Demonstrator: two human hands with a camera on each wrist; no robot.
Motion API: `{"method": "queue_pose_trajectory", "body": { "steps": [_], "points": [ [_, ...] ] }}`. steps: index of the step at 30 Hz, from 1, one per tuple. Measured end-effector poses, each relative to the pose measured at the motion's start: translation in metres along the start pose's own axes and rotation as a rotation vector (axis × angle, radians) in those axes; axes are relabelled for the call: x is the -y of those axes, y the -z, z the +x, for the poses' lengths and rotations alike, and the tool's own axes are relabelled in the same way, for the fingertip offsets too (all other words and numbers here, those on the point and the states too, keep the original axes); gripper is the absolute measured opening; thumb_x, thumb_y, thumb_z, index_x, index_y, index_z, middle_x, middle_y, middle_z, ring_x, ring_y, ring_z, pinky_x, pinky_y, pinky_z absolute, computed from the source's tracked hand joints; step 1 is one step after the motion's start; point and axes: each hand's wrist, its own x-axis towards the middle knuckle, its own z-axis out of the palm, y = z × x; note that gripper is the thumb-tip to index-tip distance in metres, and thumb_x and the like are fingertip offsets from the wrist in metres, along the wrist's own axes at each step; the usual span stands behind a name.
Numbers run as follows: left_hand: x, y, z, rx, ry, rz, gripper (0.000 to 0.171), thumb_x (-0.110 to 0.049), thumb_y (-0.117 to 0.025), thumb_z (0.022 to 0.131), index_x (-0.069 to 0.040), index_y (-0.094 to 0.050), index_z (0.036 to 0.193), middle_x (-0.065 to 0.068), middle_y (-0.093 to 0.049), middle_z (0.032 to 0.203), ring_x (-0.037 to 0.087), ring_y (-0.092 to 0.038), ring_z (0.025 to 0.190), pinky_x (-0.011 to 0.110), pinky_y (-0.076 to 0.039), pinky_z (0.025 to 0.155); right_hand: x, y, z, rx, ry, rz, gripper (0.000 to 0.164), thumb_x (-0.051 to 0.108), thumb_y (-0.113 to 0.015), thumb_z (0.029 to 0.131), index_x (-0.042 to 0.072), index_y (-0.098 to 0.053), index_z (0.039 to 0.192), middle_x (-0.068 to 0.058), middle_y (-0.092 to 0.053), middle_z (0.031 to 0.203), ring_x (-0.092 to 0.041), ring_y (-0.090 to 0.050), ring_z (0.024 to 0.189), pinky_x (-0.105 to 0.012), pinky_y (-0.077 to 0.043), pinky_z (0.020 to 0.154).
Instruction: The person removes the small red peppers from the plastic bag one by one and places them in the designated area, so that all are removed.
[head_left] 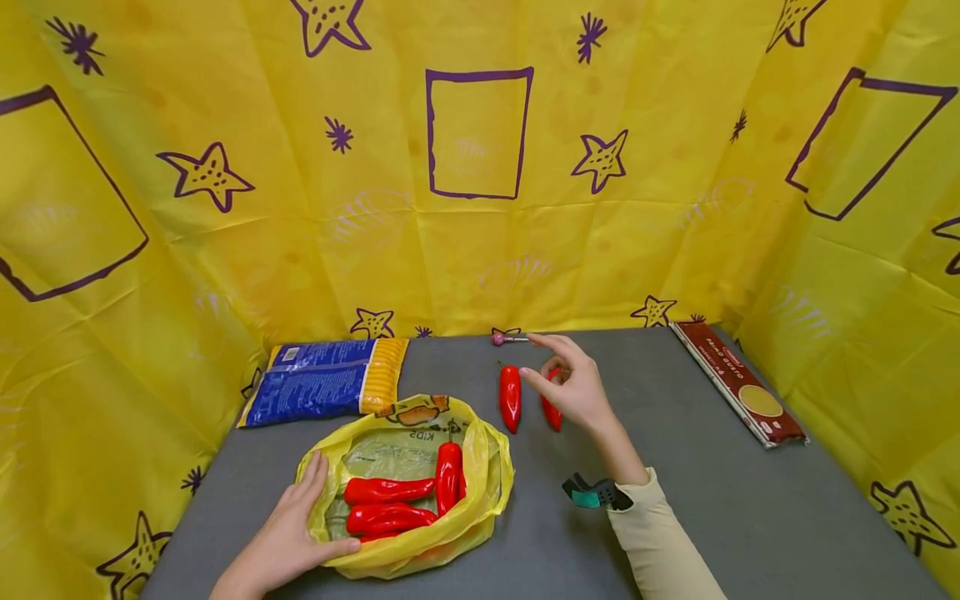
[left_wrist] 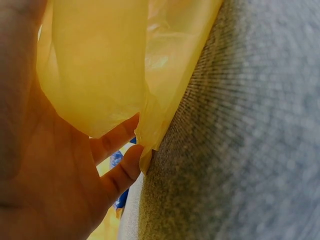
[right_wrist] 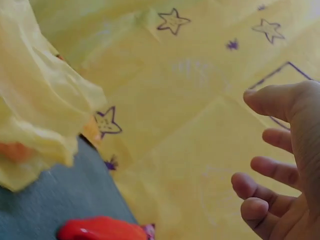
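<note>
Left hand [head_left: 288, 529], spread, is touching a plastic bag [head_left: 427, 554]; right hand [head_left: 577, 387], half-open, empty, is hovering by chilies [head_left: 510, 400] near the counter's [head_left: 675, 400] back edge.

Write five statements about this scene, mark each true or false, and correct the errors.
The person's left grip touches the open yellow plastic bag. True.
Two long, glossy red peppers lie outside the bag, on the grey table. True.
The right grip holds a pepper. False: that grip holds nothing.
The shiny blue-and-yellow packet lies right of the bag. False: that packet lies behind, towards the left.
The flat maroon packet lies near the table's right side. True.
</note>
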Motion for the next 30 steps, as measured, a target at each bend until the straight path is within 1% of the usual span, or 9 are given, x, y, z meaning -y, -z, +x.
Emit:
{"method": "queue_pose_trajectory", "body": {
  "steps": [5, 8, 10, 12, 14, 18, 22, 27, 30],
  "points": [
    [0.001, -0.001, 0.0, -0.026, -0.035, -0.004, 0.136, -0.058, -0.089, 0.078, 0.001, -0.006, 0.169, 0.029, -0.001, 0.175, 0.066, -0.021, 0.147, 0.082, -0.037, 0.105, 0.011, -0.014, -0.003, 0.09, 0.024, 0.033, 0.051, 0.016, -0.085, 0.092, 0.017, -0.069, 0.141, -0.007, -0.067, 0.134, -0.017, -0.061, 0.068, -0.025, -0.042, 0.055],
    [0.001, 0.0, 0.001, -0.043, -0.044, -0.001, 0.137, -0.06, -0.089, 0.077, 0.002, -0.007, 0.169, 0.03, -0.003, 0.175, 0.066, -0.022, 0.146, 0.083, -0.036, 0.105, 0.019, -0.026, 0.0, 0.157, 0.03, 0.03, 0.051, 0.018, -0.085, 0.092, 0.019, -0.07, 0.141, -0.005, -0.066, 0.138, -0.017, -0.059, 0.067, -0.025, -0.04, 0.054],
    [0.002, 0.0, 0.001, -0.054, -0.046, 0.0, 0.138, -0.061, -0.089, 0.076, 0.002, -0.008, 0.169, 0.03, -0.004, 0.175, 0.066, -0.023, 0.146, 0.083, -0.036, 0.104, 0.023, -0.033, 0.003, 0.206, 0.034, 0.031, 0.051, 0.019, -0.085, 0.092, 0.018, -0.07, 0.141, -0.004, -0.066, 0.137, -0.016, -0.059, 0.068, -0.025, -0.041, 0.054],
    [0.002, 0.0, 0.001, -0.056, -0.046, 0.001, 0.138, -0.062, -0.089, 0.076, 0.002, -0.009, 0.168, 0.03, -0.005, 0.175, 0.065, -0.024, 0.146, 0.083, -0.036, 0.104, 0.028, -0.041, 0.007, 0.249, 0.048, 0.026, 0.05, 0.019, -0.085, 0.092, 0.018, -0.07, 0.14, -0.003, -0.066, 0.136, -0.015, -0.06, 0.07, -0.026, -0.044, 0.055],
    [0.002, -0.001, 0.0, -0.054, -0.043, -0.004, 0.138, -0.062, -0.089, 0.076, 0.003, -0.01, 0.168, 0.03, -0.005, 0.175, 0.064, -0.024, 0.146, 0.083, -0.036, 0.104, 0.032, -0.049, 0.011, 0.293, 0.071, 0.022, 0.05, 0.019, -0.084, 0.092, 0.016, -0.071, 0.14, -0.004, -0.066, 0.136, -0.014, -0.063, 0.071, -0.028, -0.05, 0.058],
    [0.001, 0.0, 0.0, -0.036, -0.036, -0.002, 0.137, -0.06, -0.089, 0.077, 0.002, -0.008, 0.169, 0.03, -0.004, 0.175, 0.063, -0.024, 0.147, 0.082, -0.037, 0.104, 0.039, -0.066, 0.02, 0.385, 0.127, 0.003, 0.047, 0.021, -0.083, 0.094, 0.013, -0.071, 0.139, -0.007, -0.068, 0.134, -0.012, -0.064, 0.068, -0.032, -0.056, 0.062],
    [-0.001, 0.002, 0.0, -0.019, -0.025, -0.003, 0.135, -0.058, -0.089, 0.08, 0.001, -0.007, 0.169, 0.029, -0.002, 0.175, 0.065, -0.021, 0.147, 0.083, -0.036, 0.105, 0.046, -0.083, 0.031, 0.491, 0.147, -0.005, 0.046, 0.024, -0.082, 0.096, 0.012, -0.07, 0.139, -0.007, -0.069, 0.129, -0.011, -0.063, 0.065, -0.027, -0.056, 0.063],
    [-0.001, 0.002, 0.0, -0.014, -0.018, -0.008, 0.135, -0.058, -0.088, 0.08, 0.0, -0.005, 0.169, 0.029, -0.002, 0.175, 0.068, -0.018, 0.147, 0.084, -0.034, 0.106, 0.053, -0.103, 0.043, 0.632, 0.117, -0.007, 0.045, 0.028, -0.08, 0.097, 0.015, -0.071, 0.138, -0.004, -0.07, 0.126, -0.01, -0.063, 0.07, -0.022, -0.053, 0.067],
    [-0.001, 0.002, -0.001, -0.017, -0.017, -0.007, 0.136, -0.06, -0.088, 0.079, 0.0, -0.005, 0.169, 0.029, -0.002, 0.175, 0.068, -0.019, 0.147, 0.083, -0.034, 0.105, 0.057, -0.116, 0.049, 0.71, 0.124, -0.012, 0.044, 0.03, -0.08, 0.096, 0.015, -0.072, 0.137, -0.002, -0.07, 0.127, -0.011, -0.064, 0.074, -0.021, -0.052, 0.068]
  ]
}}
